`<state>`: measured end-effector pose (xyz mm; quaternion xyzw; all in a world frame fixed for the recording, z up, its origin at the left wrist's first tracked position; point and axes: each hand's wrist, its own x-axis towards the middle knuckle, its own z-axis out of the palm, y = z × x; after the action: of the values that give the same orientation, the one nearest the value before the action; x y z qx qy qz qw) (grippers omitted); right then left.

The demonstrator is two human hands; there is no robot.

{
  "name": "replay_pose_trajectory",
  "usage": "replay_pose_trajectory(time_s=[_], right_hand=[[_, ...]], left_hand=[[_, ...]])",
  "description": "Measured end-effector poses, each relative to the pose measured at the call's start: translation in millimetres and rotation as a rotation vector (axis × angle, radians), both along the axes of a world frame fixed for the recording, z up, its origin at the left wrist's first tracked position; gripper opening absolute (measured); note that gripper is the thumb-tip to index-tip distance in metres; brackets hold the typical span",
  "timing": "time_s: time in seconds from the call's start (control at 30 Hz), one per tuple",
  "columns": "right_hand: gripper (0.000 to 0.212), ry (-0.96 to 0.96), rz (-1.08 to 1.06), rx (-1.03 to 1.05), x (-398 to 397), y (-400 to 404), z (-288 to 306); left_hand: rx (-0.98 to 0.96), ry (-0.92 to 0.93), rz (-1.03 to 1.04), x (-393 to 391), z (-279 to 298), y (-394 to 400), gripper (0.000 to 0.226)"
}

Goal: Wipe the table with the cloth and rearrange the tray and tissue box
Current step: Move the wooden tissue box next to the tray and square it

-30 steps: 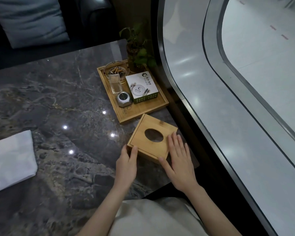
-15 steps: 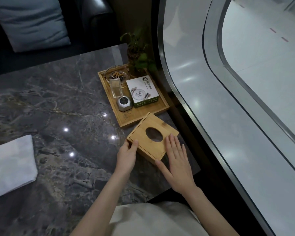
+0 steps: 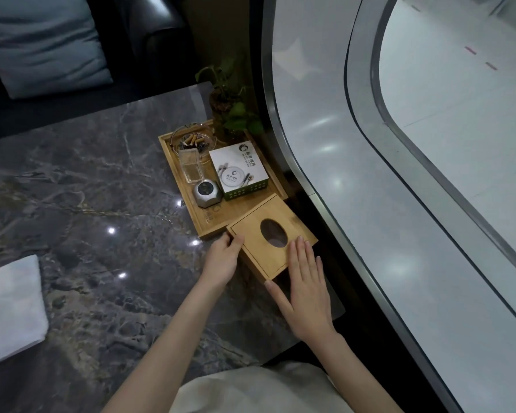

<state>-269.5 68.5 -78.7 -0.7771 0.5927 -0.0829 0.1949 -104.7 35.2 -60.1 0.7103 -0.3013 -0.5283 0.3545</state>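
Tissue box: the wooden tissue box [image 3: 270,238] sits at the near right corner of the table [image 3: 81,189], between the two hands, its far edge against the near end of the tray [image 3: 201,217].
Tray: a shallow bamboo tray lying just beyond the box, close to the table's right edge.
Cloth: a white folded cloth [image 3: 11,308] lies flat on the table at the left, well apart from both hands.
Left hand: the left hand [image 3: 221,259] is at the box's left corner, fingers curled loosely round the side, thumb up along the top edge; it grips nothing else.
Right hand: the right hand [image 3: 306,289] lies flat, fingers straight and close together, fingertips on the box's lid near the right of the oval hole, thumb spread out along the near side of the box.
Arms: both forearms are bare and reach up from the bottom of the view, the left slanting right, the right slanting left.
Box make: pale bamboo, square, with a thin inset lid and a dark oval opening in the middle.
Table surface: dark grey marble with pale veins, glossy, showing bright spots of reflected light.
On the tray: a glass ashtray [image 3: 192,140] with cigarette butts at the far end, a clear plastic case [image 3: 191,166] near it, a silvery faceted object [image 3: 207,193], and a white printed carton [image 3: 240,171] with a green side.
Plant: a small green-leaved plant [image 3: 231,105] stands at the tray's far right.
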Motion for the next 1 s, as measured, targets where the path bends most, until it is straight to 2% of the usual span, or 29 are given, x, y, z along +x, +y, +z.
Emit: replay_pose_trajectory(time_s=[0.57, 0.77, 0.87, 1.0], right_hand=[[0.082, 0.069, -0.161, -0.020, 16, -10, 0], [0.082, -0.032, -0.125, -0.040, 14, -13, 6], [0.072, -0.157, -0.177, -0.071, 14, -18, 15], [0.039, -0.289, -0.244, -0.090, 17, -40, 33]], left_hand=[[-0.096, -0.067, -0.034, -10, 4, -32, 0.025], [-0.097, -0.089, -0.047, -12, 3, -31, 0.029], [-0.082, -0.124, -0.059, -12, 6, -33, 0.025], [-0.059, -0.237, -0.123, -3, 16, -37, 0.029]])
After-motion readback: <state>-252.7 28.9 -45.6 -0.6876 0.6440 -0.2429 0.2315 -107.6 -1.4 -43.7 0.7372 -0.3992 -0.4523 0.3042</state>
